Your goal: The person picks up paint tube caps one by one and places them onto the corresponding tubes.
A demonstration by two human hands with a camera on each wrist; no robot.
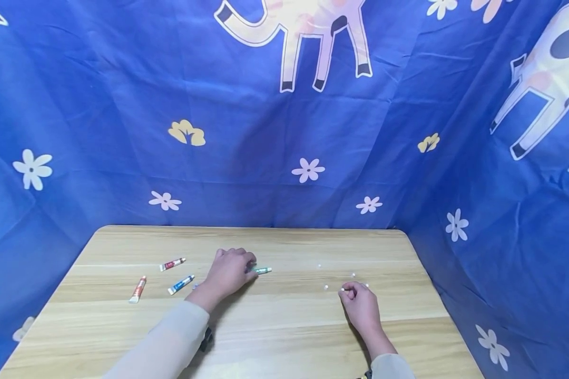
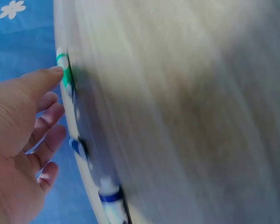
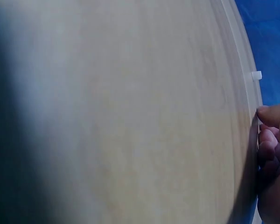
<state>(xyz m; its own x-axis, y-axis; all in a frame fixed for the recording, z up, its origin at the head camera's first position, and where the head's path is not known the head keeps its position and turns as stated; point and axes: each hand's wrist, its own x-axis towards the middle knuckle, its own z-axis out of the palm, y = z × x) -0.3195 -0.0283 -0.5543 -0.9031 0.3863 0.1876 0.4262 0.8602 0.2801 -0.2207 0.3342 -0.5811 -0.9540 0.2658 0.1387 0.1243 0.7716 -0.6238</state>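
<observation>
My left hand (image 1: 231,271) is at a green paint tube (image 1: 263,270), its thumb tip right at the tube's side and the other fingers loosely bent. The tube (image 2: 65,70) lies close over the wood in the left wrist view. A small white cap (image 1: 343,289) shows at the thumb and fingertip of my right hand (image 1: 362,305), which pinches it low over the table. In the right wrist view that cap is hidden by the fingers; another small white cap (image 3: 256,75) stands beyond the fingertips.
Left of my left hand lie a blue tube (image 1: 181,285), a dark red tube (image 1: 173,264) and an orange-red tube (image 1: 138,289). A purple bit (image 1: 195,286) peeks out by the wrist. Further white caps (image 1: 326,287) dot the wooden table (image 1: 289,326). Blue patterned cloth (image 1: 265,158) hangs behind.
</observation>
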